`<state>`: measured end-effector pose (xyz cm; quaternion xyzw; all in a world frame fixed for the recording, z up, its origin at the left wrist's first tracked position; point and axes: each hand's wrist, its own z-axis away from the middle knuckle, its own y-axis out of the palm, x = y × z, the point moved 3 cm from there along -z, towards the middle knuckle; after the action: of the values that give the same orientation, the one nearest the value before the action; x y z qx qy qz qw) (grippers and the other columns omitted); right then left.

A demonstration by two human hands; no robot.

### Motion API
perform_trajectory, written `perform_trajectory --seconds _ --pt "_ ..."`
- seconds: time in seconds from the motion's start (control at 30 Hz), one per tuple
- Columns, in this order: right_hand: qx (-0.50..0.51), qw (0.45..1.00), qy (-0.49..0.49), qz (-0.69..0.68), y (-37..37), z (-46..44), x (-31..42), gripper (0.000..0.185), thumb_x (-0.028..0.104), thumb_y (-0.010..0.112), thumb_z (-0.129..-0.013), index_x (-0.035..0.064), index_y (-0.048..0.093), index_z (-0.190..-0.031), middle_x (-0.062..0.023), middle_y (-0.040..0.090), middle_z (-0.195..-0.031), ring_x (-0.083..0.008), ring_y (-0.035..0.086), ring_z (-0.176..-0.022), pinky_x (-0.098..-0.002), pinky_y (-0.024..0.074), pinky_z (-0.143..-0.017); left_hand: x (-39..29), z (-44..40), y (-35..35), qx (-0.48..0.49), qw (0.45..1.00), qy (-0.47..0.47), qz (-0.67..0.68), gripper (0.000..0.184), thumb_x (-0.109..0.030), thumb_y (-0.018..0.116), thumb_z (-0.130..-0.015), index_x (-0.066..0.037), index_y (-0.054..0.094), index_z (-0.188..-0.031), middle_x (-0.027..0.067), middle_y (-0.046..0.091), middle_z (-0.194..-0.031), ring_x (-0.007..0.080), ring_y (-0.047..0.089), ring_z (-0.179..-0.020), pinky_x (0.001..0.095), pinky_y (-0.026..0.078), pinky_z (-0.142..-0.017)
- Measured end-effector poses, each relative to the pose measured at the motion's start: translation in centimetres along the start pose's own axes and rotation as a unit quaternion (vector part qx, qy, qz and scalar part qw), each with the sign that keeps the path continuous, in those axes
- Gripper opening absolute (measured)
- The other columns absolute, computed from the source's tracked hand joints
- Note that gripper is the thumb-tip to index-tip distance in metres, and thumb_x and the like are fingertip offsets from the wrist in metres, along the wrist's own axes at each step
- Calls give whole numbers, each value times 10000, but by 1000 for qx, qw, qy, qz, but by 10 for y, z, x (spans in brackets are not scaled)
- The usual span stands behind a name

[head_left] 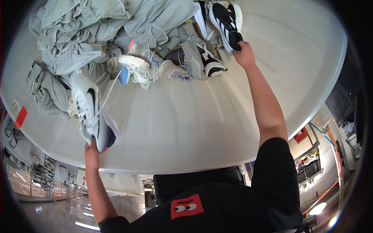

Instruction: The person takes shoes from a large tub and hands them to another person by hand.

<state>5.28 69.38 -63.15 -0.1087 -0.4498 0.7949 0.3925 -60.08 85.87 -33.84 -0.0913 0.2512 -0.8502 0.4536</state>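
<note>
My left hand is closed around the heel end of a white sneaker, held up over the near left of the white table. A part with a dark purple lining sits against it; I cannot tell whether that is a second shoe. A loose white lace stretches from it toward the other shoes. My right hand grips the end of a black sneaker with white stripes and a white sole, at the far right of the pile. Below it lies a black and white shoe.
Grey cloths are heaped at the back left of the large white table. Several shoes, among them a white sneaker and a grey one, lie in front of them. Red tape marks the left edge.
</note>
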Motion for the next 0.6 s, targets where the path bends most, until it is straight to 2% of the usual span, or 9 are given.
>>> perform_trajectory --seconds 0.03,0.1,0.13,0.23,0.27,0.37,0.43,0.57,0.6 --pt "5 1000 11 -2 -6 7 -6 482 227 772 -800 111 629 -1246 -171 583 -1305 -366 599 -1179 -440 510 -990 19 3 -19 -27 1000 8 14 451 -287 506 -1030 91 547 -1271 217 631 -1198 252 675 -985 319 571 -778" --pt "-3 999 39 -19 -15 19 -16 469 230 768 -811 106 629 -1241 -167 581 -1306 -362 599 -1172 -436 509 -991 46 7 -60 -117 973 134 -146 424 -248 508 -1026 99 553 -1266 200 634 -1183 195 629 -963 279 499 -810" --pt "-8 998 52 -27 -18 26 -18 462 231 766 -816 104 628 -1239 -165 580 -1307 -361 599 -1168 -434 509 -991 53 11 -72 -149 968 147 -138 421 -239 508 -1022 99 550 -1271 196 633 -1183 193 619 -960 283 484 -821" --pt "-217 972 -55 69 -27 49 -5 456 237 769 -819 97 628 -1230 -171 587 -1289 -353 617 -1119 -428 512 -977 79 5 -110 -219 958 137 -126 418 -218 510 -1009 93 543 -1287 184 629 -1190 194 591 -976 306 451 -860" --pt "-209 974 -78 45 -25 54 1 464 251 783 -814 87 629 -1220 -170 595 -1279 -356 601 -1137 -442 511 -970 98 -11 -131 -224 960 102 -131 420 -216 510 -1005 87 542 -1293 180 628 -1196 198 583 -996 320 449 -875" --pt "19 994 -31 -100 12 69 41 521 350 795 -806 83 636 -1224 -162 604 -1272 -369 559 -1212 -460 506 -976 80 -11 -113 -234 956 129 -116 435 -201 502 -1001 105 550 -1305 223 629 -1237 292 582 -1132 382 440 -975" --pt "107 992 51 -51 38 79 67 712 511 779 -783 96 582 -1325 -162 585 -1308 -381 514 -1275 -474 500 -989 84 -20 -105 -252 928 210 -175 440 -182 496 -1000 107 537 -1329 215 625 -1248 278 581 -1140 375 448 -970" --pt "198 971 126 48 81 87 64 946 602 761 -716 112 455 -1464 -213 537 -1363 -393 511 -1289 -462 489 -1023 87 -28 -96 -216 942 252 45 519 -103 465 -950 100 451 -1428 236 598 -1304 291 594 -1133 373 456 -982" --pt "209 967 136 53 77 93 65 974 595 762 -708 105 434 -1484 -223 527 -1378 -404 505 -1298 -455 481 -1038 81 -27 -97 -239 933 267 -31 536 -91 459 -937 92 438 -1441 237 591 -1321 298 600 -1147 364 451 -1001"
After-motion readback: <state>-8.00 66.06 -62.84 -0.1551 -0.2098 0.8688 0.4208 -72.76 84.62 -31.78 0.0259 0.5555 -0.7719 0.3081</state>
